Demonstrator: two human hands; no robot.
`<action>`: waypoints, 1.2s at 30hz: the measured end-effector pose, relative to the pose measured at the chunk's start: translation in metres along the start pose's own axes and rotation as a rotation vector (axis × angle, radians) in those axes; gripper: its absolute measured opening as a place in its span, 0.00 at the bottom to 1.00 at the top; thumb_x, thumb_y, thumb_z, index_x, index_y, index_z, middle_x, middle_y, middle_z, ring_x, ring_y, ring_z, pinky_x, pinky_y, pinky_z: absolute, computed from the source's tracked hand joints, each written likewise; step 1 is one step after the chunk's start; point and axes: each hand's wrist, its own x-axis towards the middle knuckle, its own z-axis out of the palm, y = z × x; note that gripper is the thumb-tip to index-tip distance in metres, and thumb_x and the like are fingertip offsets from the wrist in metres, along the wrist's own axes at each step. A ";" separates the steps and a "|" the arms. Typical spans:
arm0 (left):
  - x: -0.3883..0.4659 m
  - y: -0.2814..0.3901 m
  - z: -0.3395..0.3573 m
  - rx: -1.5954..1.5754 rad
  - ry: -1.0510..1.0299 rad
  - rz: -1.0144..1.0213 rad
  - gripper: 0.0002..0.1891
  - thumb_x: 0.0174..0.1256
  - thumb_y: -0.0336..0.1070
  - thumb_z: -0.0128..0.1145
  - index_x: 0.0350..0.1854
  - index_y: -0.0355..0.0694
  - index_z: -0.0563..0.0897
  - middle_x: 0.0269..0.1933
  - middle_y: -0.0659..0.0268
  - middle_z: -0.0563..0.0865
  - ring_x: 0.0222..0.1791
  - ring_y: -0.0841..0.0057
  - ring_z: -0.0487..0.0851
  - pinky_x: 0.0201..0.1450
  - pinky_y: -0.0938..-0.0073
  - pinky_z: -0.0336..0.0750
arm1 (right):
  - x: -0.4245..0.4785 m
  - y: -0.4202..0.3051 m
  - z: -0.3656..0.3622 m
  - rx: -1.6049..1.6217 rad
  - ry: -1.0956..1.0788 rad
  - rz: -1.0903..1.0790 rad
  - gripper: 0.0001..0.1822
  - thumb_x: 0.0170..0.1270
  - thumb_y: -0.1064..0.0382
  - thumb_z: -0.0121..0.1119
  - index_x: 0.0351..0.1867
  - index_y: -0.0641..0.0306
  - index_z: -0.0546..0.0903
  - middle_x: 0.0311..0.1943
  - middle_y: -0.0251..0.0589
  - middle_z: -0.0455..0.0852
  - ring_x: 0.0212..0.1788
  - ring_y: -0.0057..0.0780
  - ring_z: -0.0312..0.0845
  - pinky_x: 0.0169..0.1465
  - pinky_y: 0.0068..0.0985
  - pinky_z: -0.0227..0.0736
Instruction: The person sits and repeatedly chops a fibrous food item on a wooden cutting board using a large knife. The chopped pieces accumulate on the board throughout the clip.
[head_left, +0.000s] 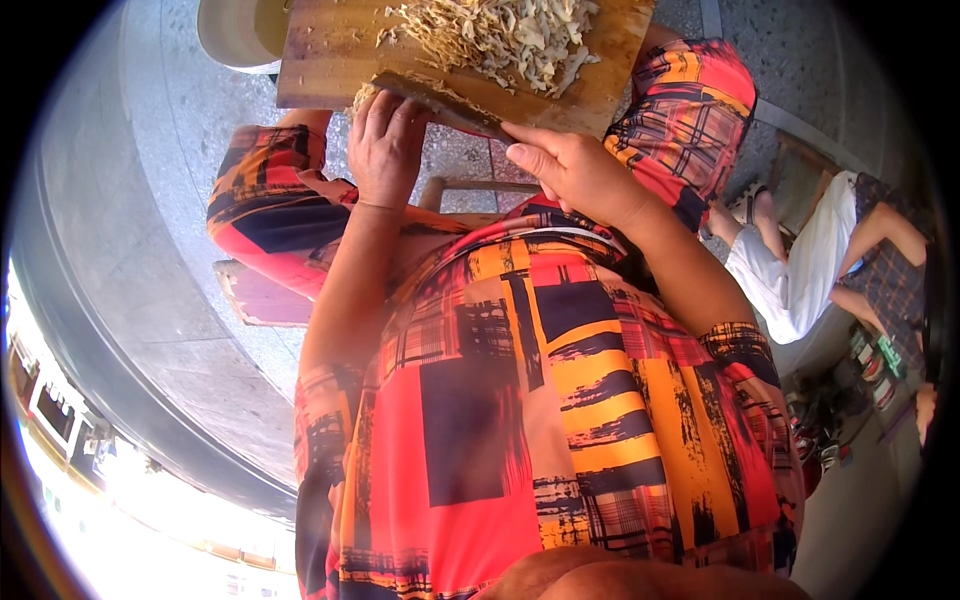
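Note:
My right hand (574, 169) grips the handle end of a kitchen knife (450, 101) with a broad dark blade. The blade slants up to the left across the near edge of a wooden board (322, 52), with shreds clinging along it. My left hand (386, 146) is at the blade's far end, knuckles up. Its fingertips are partly hidden, and a small clump of pale shreds (361, 97) shows beside them. Farther up the board lies a heap of chopped, dried-looking cream and tan strips (517, 37).
A pale round bucket (232, 37) stands left of the board. Beneath me is a low wooden seat (262, 292). At the right sits another person in white trousers (795, 262). Assorted items (870, 367) lie on the speckled floor behind.

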 end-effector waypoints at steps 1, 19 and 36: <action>0.000 0.001 0.002 -0.021 0.028 -0.004 0.14 0.51 0.34 0.65 0.42 0.46 0.83 0.46 0.64 0.81 0.48 0.62 0.79 0.49 0.63 0.74 | -0.003 -0.004 -0.004 0.138 -0.073 0.157 0.28 0.69 0.44 0.52 0.60 0.64 0.75 0.21 0.40 0.80 0.18 0.24 0.75 0.25 0.24 0.71; -0.004 0.000 0.029 0.105 -0.083 -0.025 0.19 0.49 0.40 0.64 0.47 0.50 0.83 0.53 0.61 0.80 0.54 0.56 0.75 0.53 0.57 0.67 | -0.011 -0.002 0.001 -0.229 0.086 -0.154 0.25 0.69 0.49 0.54 0.59 0.63 0.75 0.40 0.54 0.85 0.43 0.43 0.83 0.46 0.28 0.74; -0.012 -0.007 0.034 0.031 -0.051 -0.030 0.20 0.47 0.43 0.66 0.47 0.51 0.83 0.51 0.64 0.80 0.53 0.57 0.75 0.51 0.58 0.66 | 0.020 -0.021 0.008 -0.313 0.023 -0.062 0.28 0.68 0.44 0.51 0.61 0.62 0.74 0.38 0.58 0.83 0.42 0.50 0.81 0.46 0.32 0.74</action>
